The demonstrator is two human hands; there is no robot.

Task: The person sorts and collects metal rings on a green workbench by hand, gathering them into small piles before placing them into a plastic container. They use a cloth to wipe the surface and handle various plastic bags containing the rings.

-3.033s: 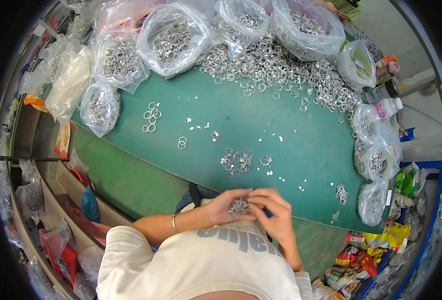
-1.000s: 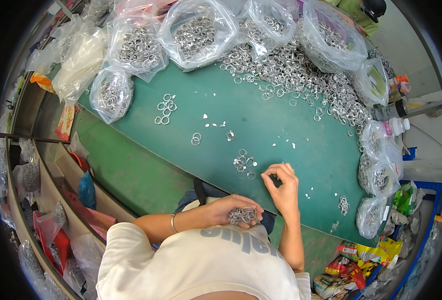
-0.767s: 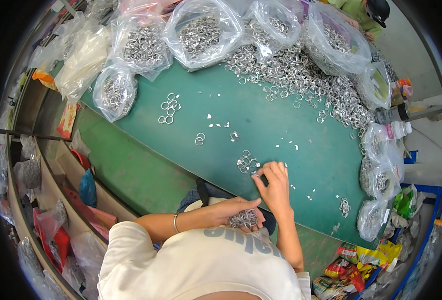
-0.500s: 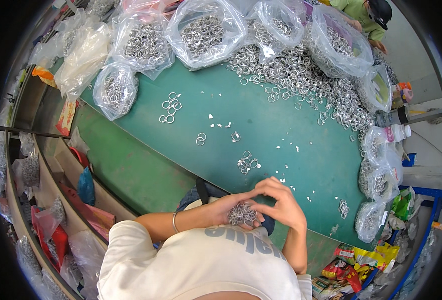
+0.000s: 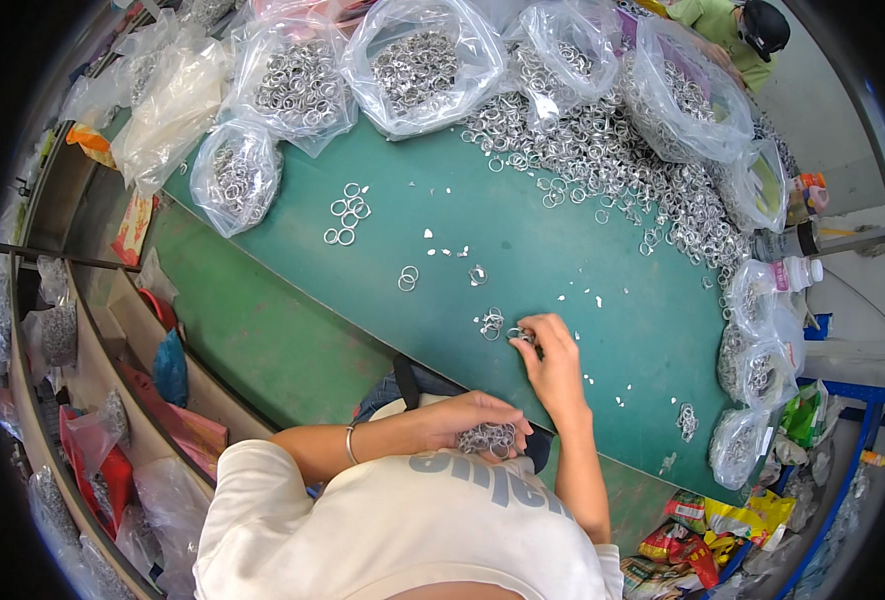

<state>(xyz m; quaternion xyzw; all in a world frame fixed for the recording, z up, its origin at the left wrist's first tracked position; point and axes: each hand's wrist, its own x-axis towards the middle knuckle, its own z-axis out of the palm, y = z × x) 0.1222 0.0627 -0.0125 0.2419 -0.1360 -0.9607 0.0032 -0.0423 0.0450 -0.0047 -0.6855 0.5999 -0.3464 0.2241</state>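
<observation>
My left hand (image 5: 474,412), a bangle on its wrist, is closed round a heap of silver-coloured rings (image 5: 488,438) close to my body. Over the green tabletop, my right hand (image 5: 552,362) pinches one or more rings (image 5: 519,334) between thumb and fingertips; how many I cannot tell. Just left of those fingertips lies a small cluster of rings (image 5: 491,323). Farther left are a pair of rings (image 5: 408,278), a single ring (image 5: 477,275) and a loose group of several rings (image 5: 346,213).
Clear plastic bags of rings (image 5: 415,70) line the far edge, beside a large loose pile of rings (image 5: 602,150). More bags (image 5: 737,447) stand along the right edge. White scraps (image 5: 599,301) dot the green table (image 5: 362,290). A person (image 5: 727,40) is at the far right.
My right hand has moved away from my left hand, forward to the table beside the ring cluster, with rings now in its fingertips. My left hand stays near my body, fingers more curled.
</observation>
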